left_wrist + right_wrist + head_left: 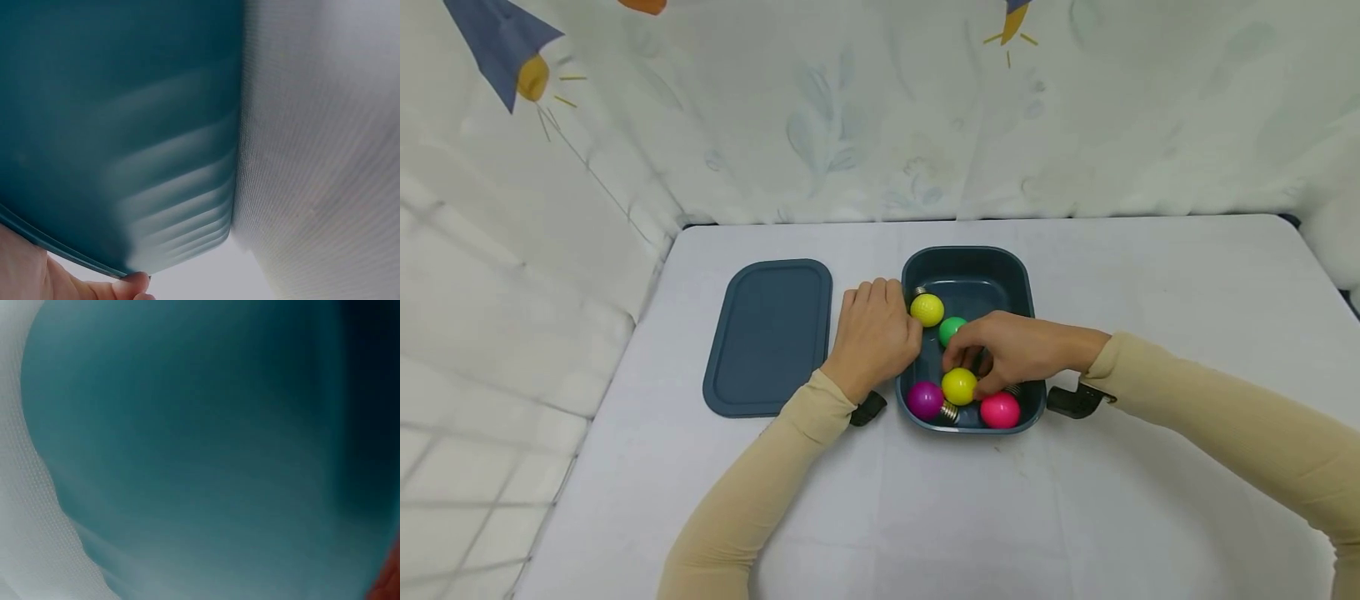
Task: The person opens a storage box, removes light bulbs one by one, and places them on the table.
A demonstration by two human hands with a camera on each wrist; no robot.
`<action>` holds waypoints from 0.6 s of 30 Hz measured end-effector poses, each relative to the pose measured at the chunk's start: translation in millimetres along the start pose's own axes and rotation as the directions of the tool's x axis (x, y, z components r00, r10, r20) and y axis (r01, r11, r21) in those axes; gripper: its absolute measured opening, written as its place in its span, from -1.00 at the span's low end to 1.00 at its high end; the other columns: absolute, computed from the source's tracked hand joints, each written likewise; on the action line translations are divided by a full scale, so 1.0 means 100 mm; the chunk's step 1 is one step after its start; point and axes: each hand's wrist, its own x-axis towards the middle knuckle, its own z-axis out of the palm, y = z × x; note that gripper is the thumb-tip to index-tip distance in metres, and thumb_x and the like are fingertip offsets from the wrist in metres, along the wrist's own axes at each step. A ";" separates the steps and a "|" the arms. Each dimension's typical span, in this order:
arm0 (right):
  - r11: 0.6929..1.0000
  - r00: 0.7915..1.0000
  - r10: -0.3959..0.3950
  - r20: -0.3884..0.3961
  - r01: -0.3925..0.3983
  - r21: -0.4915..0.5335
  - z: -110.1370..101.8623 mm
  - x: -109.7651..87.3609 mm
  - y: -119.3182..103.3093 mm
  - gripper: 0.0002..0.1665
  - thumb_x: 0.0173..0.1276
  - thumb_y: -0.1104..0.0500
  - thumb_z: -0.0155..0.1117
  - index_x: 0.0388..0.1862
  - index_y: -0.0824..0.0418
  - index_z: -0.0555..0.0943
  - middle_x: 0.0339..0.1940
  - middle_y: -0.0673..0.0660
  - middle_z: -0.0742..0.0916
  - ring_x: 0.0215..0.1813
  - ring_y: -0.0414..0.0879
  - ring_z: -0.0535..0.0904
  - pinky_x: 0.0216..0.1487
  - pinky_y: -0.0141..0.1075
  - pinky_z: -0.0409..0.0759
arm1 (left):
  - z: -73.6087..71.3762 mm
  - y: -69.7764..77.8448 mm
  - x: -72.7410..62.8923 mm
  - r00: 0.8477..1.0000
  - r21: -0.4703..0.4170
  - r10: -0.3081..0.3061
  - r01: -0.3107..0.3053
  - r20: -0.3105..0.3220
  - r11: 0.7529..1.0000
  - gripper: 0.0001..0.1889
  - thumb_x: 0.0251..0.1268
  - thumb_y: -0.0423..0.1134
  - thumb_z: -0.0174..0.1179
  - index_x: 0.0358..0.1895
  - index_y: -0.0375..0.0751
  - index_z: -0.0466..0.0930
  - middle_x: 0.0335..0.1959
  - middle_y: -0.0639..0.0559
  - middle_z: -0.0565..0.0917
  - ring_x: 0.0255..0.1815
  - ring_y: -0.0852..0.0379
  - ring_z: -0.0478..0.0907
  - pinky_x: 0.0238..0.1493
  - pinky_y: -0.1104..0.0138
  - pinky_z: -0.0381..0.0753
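A dark teal plastic box point(970, 260) holds several small coloured light bulbs, some with metal screw bases showing. My left hand point(877, 333) grips the box's left rim; in the left wrist view its fingertips point(132, 284) curl over the edge beside the ribbed wall. Inside the box, my right hand point(1011, 350) pinches a smooth yellow light bulb point(959, 387) between thumb and fingers. Below it lie a purple bulb point(925, 401) and a pink bulb point(1000, 411). Partly behind the right fingers is a green bulb point(952, 330). A textured yellow bulb point(927, 310) rests near the left wall.
The matching flat lid point(767, 337) lies on the white tablecloth point(970, 517), left of the box. A patterned curtain point(880, 125) hangs behind the table's back edge. In the right wrist view the box's outer wall point(187, 444) fills most of the picture.
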 end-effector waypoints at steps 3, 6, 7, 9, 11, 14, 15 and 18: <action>1.000 1.000 -0.004 0.005 0.004 -0.012 0.00 0.00 0.00 -0.59 0.26 0.25 0.48 0.11 0.12 0.69 0.02 0.00 0.76 0.03 -0.18 0.69 0.04 -0.31 0.75 | 0.00 0.00 0.00 1.000 0.001 -0.003 0.003 0.005 1.000 -0.81 0.36 -0.19 0.09 -0.30 -0.29 0.47 -0.46 -0.10 0.46 -0.34 -0.09 0.45 -0.21 0.11 0.43; 0.999 1.000 -0.013 0.021 0.014 -0.038 0.01 0.00 -0.01 -0.58 0.26 0.25 0.47 0.12 0.11 0.69 0.03 0.00 0.75 0.04 -0.18 0.68 0.05 -0.32 0.74 | -0.01 0.00 0.00 1.000 -0.001 -0.005 0.005 0.010 1.000 -0.80 0.36 -0.19 0.08 -0.31 -0.28 0.46 -0.47 -0.09 0.45 -0.35 -0.09 0.45 -0.21 0.11 0.43; 0.999 1.000 -0.014 0.026 0.015 -0.047 0.01 0.00 -0.02 -0.57 0.26 0.25 0.46 0.12 0.11 0.69 0.02 -0.01 0.75 0.04 -0.18 0.67 0.05 -0.33 0.73 | -0.01 0.00 0.00 1.000 -0.002 -0.005 0.005 0.011 1.000 -0.80 0.36 -0.19 0.08 -0.31 -0.28 0.46 -0.47 -0.09 0.45 -0.35 -0.09 0.45 -0.21 0.11 0.43; 0.998 0.999 -0.016 0.031 0.018 -0.058 0.01 0.00 -0.02 -0.57 0.25 0.26 0.46 0.12 0.10 0.69 0.02 -0.02 0.75 0.04 -0.18 0.67 0.05 -0.33 0.73 | -0.01 0.00 0.00 1.000 -0.003 -0.005 0.005 0.010 1.000 -0.81 0.36 -0.19 0.08 -0.31 -0.28 0.46 -0.47 -0.09 0.44 -0.36 -0.09 0.44 -0.21 0.11 0.42; 0.998 0.999 -0.018 0.028 0.020 -0.061 0.01 0.00 -0.03 -0.57 0.25 0.26 0.46 0.12 0.09 0.69 0.02 -0.02 0.75 0.04 -0.19 0.67 0.05 -0.34 0.73 | -0.01 0.00 0.00 1.000 -0.006 -0.005 0.005 0.007 1.000 -0.81 0.36 -0.19 0.08 -0.31 -0.28 0.45 -0.47 -0.09 0.44 -0.36 -0.08 0.44 -0.22 0.11 0.42; 0.998 0.999 -0.024 0.023 0.025 -0.059 0.01 0.00 -0.02 -0.57 0.24 0.26 0.46 0.11 0.09 0.69 0.01 -0.03 0.75 0.03 -0.19 0.67 0.04 -0.35 0.73 | 0.00 0.00 0.00 1.000 -0.009 -0.002 0.002 0.001 1.000 -0.81 0.36 -0.20 0.08 -0.32 -0.28 0.45 -0.47 -0.09 0.44 -0.37 -0.08 0.44 -0.23 0.11 0.41; 0.998 0.999 -0.026 0.021 0.027 -0.058 0.02 0.00 -0.02 -0.58 0.24 0.26 0.47 0.10 0.09 0.69 0.01 -0.02 0.75 0.03 -0.19 0.67 0.04 -0.35 0.73 | 0.00 0.00 0.00 1.000 -0.009 -0.001 0.001 -0.001 1.000 -0.81 0.36 -0.20 0.08 -0.32 -0.28 0.46 -0.47 -0.09 0.44 -0.37 -0.08 0.44 -0.23 0.11 0.41; 0.998 0.999 -0.030 0.014 0.031 -0.060 0.02 0.00 -0.02 -0.57 0.23 0.25 0.47 0.10 0.11 0.69 0.01 -0.02 0.76 0.01 -0.19 0.67 0.03 -0.34 0.73 | 0.00 0.00 -0.01 1.000 -0.010 0.001 -0.001 -0.007 1.000 -0.81 0.35 -0.20 0.09 -0.32 -0.28 0.46 -0.48 -0.09 0.44 -0.37 -0.08 0.44 -0.24 0.11 0.41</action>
